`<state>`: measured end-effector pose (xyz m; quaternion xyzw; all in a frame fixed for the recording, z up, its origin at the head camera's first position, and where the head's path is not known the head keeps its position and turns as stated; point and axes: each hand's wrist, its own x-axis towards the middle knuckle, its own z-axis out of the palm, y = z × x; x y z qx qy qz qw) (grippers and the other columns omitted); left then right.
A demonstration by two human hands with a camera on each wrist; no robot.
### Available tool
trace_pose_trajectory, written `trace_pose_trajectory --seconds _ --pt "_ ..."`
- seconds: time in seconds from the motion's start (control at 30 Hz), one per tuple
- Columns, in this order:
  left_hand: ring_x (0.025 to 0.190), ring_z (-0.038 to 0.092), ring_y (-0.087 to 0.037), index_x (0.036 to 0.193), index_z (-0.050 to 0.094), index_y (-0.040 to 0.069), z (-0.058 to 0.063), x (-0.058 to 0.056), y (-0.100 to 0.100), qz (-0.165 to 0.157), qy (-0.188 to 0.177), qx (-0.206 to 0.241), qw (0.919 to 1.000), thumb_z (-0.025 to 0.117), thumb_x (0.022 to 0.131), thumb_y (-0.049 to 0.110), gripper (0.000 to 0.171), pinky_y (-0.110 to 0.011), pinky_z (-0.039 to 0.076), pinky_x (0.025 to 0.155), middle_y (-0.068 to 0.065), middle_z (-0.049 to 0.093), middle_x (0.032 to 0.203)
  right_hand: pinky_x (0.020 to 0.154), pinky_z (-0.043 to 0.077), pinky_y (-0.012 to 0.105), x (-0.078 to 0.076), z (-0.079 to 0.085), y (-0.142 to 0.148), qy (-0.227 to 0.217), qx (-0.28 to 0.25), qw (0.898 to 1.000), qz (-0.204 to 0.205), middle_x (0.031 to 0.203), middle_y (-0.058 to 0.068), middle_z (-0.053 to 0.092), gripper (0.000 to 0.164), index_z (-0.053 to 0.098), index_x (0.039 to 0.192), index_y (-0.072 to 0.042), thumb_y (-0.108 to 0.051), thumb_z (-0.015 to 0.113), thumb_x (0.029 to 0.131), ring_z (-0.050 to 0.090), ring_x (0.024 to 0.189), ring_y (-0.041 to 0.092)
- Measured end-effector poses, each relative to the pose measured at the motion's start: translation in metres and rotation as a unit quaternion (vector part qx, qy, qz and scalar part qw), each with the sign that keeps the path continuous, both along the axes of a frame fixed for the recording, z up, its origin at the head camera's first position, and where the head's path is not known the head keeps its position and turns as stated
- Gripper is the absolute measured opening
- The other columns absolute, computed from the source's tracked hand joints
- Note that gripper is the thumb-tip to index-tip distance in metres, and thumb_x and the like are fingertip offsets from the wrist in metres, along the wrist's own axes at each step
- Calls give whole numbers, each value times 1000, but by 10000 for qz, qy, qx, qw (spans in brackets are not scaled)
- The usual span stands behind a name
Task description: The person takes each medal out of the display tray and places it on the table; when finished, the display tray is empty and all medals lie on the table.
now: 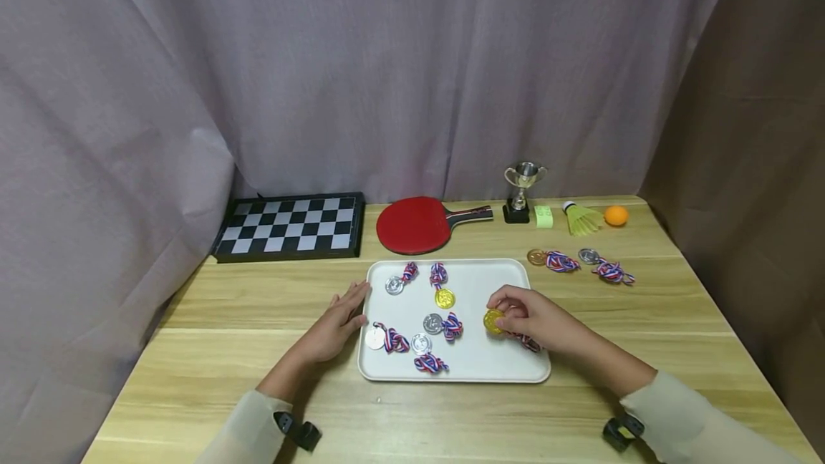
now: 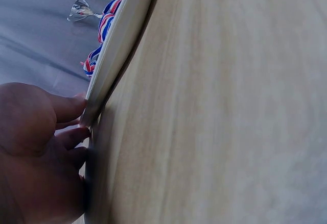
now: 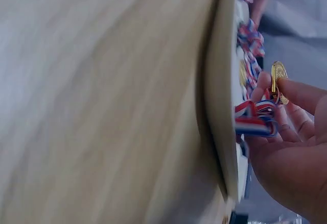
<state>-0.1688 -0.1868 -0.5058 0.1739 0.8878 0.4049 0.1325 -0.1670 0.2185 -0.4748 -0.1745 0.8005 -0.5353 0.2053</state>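
My right hand [image 1: 531,317] pinches a gold medal [image 1: 493,321] over the right part of a white tray [image 1: 477,371]. In the right wrist view the medal [image 3: 278,78] stands between thumb and finger, its red, white and blue ribbon [image 3: 255,125] hanging by the palm. My left hand [image 1: 335,324] lies at the tray's left edge, its fingers and thumb touching the rim. On the tray lie another gold medal [image 1: 445,298] and several silver ones, among them one at the upper left [image 1: 394,285] and one in the middle [image 1: 433,323], each with a bundled ribbon.
Right of the tray lie a bronze medal [image 1: 537,257] and a silver medal [image 1: 589,256]. Along the back are a chessboard [image 1: 293,226], a red table tennis bat [image 1: 414,225], a trophy cup [image 1: 523,188], a pale green block [image 1: 544,217], a shuttlecock [image 1: 582,219] and an orange ball [image 1: 616,216].
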Motion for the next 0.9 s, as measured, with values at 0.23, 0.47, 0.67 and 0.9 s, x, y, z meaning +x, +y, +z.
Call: trace_pose_trajectory --seconds 0.23,0.47,0.67,0.9 --pt "159 6 -31 163 24 4 -2 0 -1 -16 50 17 10000 51 108 11 62 -56 -5 127 -11 20 171 69 61 31 -9 8 42 55 -126 9976 -683 104 18 63 34 56 127 12 -2 67 97 69 81 19" --pt "159 7 -36 162 25 1 -2 0 0 -15 143 73 9999 51 107 7 61 -59 -3 126 -14 22 170 65 59 29 -23 3 74 519 429 9884 -1358 104 20 69 36 58 128 9 -4 70 97 67 77 17" --pt "160 5 -30 163 24 5 0 1 1 23 5 18 10000 50 108 12 62 -54 -4 128 -10 20 171 66 53 22 -34 -14 86 1344 1380 9686 -1569 100 15 71 26 66 118 3 -2 73 93 63 83 12" --pt "160 6 -31 164 24 5 -1 1 0 27 40 23 10000 50 108 12 62 -55 -4 128 -10 20 171 72 52 23 -33 -23 82 2025 1820 9484 -1626 94 10 70 22 72 110 0 -1 77 89 62 85 17"
